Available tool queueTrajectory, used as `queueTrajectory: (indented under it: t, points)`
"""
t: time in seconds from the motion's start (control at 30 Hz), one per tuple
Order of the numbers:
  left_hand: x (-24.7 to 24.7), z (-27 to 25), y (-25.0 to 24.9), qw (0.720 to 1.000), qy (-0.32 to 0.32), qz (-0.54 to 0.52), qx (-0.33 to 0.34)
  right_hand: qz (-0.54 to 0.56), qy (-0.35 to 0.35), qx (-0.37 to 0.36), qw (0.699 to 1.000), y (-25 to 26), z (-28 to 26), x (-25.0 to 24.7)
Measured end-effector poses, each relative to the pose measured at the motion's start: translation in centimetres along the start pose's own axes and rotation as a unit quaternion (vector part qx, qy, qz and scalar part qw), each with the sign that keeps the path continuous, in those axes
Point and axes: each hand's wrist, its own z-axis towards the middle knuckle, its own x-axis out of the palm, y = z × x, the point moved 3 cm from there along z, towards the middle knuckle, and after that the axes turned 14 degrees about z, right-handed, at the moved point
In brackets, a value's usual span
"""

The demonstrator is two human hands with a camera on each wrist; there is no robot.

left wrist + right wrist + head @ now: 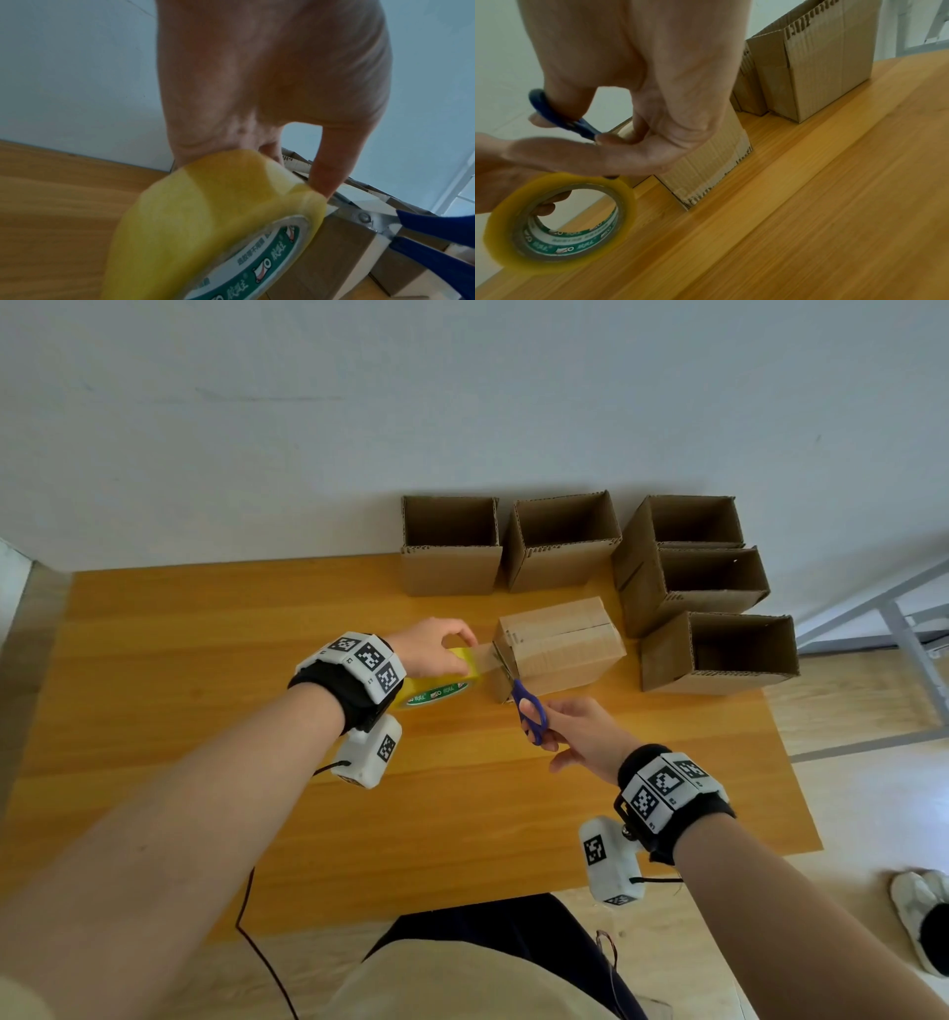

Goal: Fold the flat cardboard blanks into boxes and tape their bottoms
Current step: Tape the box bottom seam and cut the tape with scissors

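A folded cardboard box (pixel 560 644) lies bottom-up in the middle of the wooden table (pixel 205 660), a strip of clear tape along its seam. My left hand (pixel 436 647) grips a yellow tape roll (pixel 436 683) just left of the box, and the tape runs taut from the roll to the box's near-left corner. The roll (pixel 205 233) fills the left wrist view. My right hand (pixel 570 729) holds blue-handled scissors (pixel 531 711), whose blades (pixel 359 217) are at the tape between roll and box. In the right wrist view, fingers sit in the blue handle (pixel 559 117) above the roll (pixel 559 221).
Several open-topped cardboard boxes stand along the table's back and right: two at the back (pixel 451 546) (pixel 562 541) and three clustered at the right (pixel 719 652). A grey metal frame (pixel 888 618) stands right of the table. The near half of the table is bare wood.
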Motion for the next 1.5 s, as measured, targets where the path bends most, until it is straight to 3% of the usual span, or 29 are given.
queueTrajectory:
  t: [0.3,1.0,1.17,1.5]
  points:
    - [-0.1,1.2,-0.5,0.999,0.042,-0.005,0.001,-0.005,-0.001,-0.013,1.0,0.4,-0.2,-0.1]
    - [-0.3,1.8,0.0,0.99,0.02,0.14,-0.027,-0.067,0.05,-0.002,0.997,1.5,-0.2,-0.2]
    - [-0.8,1.4,1.4,0.993,0.005,0.114,-0.043,-0.048,0.043,-0.002,0.998,1.5,-0.5,-0.9]
    - [0.1,0.6,2.5,0.998,-0.026,-0.052,-0.008,-0.047,0.035,-0.012,0.998,1.2,0.2,-0.5]
